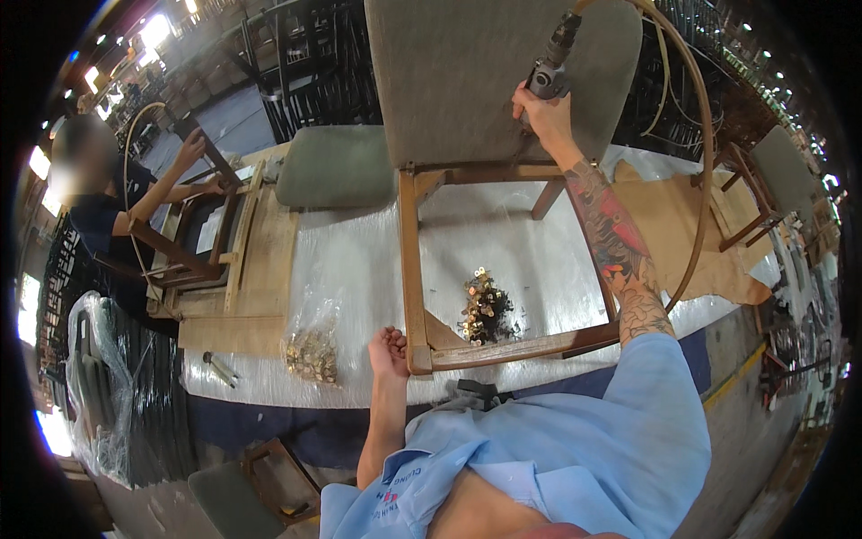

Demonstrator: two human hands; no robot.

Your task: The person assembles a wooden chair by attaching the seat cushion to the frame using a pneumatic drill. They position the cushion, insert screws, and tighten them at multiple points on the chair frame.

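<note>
A wooden chair frame (411,269) with a grey-green upholstered back (467,81) lies before me on a plastic-wrapped table. My right hand (546,112) is closed around a grey air-powered driver (549,79), held over the upholstered back. From the driver's top end a brown hose (705,117) loops down past my tattooed forearm. At the frame's near left corner is my left hand (388,349), fingers curled; what they hold, if anything, is hidden. Inside the frame's opening sits a pile of small brass-coloured brackets and dark screws (483,308).
A plastic bag of brass-coloured pieces (312,352) and a small tool (218,370) lie left on the table. A loose grey-green seat pad (337,166) rests behind them. At far left, a person (108,198) handles another chair frame (193,251). Another chair (763,184) stands right.
</note>
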